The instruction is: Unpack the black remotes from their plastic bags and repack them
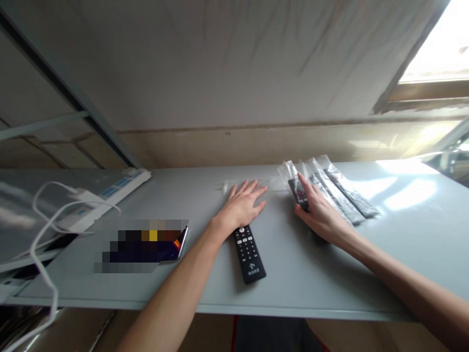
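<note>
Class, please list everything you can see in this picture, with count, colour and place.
unwrapped remote: one, black, table centre
bagged remotes: at least three, dark in transparent plastic, right of centre
transparent bag: one, colourless, beyond the unwrapped remote
screen device: one, dark, partly pixelated, left
power strip: one, white and blue, far left
charger: one, white, at the power strip
cable: at least one, white, left edge
table: one, grey, beneath these
frame: one, grey, left
wall: one, greyish, behind
window: one, bright, upper right
left hand: one, bare, over the unwrapped remote's far end
right hand: one, bare, on the bagged remotes
</note>
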The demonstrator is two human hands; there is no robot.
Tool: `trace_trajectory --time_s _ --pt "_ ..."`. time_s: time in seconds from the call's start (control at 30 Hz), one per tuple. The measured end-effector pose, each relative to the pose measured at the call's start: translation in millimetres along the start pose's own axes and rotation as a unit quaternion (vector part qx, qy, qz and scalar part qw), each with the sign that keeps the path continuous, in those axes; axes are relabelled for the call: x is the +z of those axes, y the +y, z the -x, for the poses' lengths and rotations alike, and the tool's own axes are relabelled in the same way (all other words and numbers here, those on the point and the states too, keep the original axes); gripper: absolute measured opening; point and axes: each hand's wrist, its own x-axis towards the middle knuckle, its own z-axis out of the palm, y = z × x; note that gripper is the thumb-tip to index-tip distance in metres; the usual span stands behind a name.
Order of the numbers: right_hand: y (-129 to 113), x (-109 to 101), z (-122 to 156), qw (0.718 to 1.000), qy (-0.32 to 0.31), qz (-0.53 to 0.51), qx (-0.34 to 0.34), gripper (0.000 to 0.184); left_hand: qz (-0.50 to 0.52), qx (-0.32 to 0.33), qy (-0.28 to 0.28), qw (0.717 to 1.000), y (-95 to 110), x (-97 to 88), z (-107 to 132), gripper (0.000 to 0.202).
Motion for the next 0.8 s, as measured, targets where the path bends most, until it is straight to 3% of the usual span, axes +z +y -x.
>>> trace_trajectory --time_s 0.33,0.57,0.8 --pt "23 10 5 0.991 -0.022 0.124 -0.053 0.094 0.003 0.011 0.012 1.000 -11 -2.5 -2 0.055" --pt "19 9 8 0.985 -0.049 0.155 -0.051 0.093 -0.003 0.016 0.002 1.000 -11 -5.4 -2 0.055" --pt "19 0 6 0.981 -0.060 0.178 -0.055 0.105 -0.012 0.019 -0.015 1.000 -13 -6.2 -2 0.059"
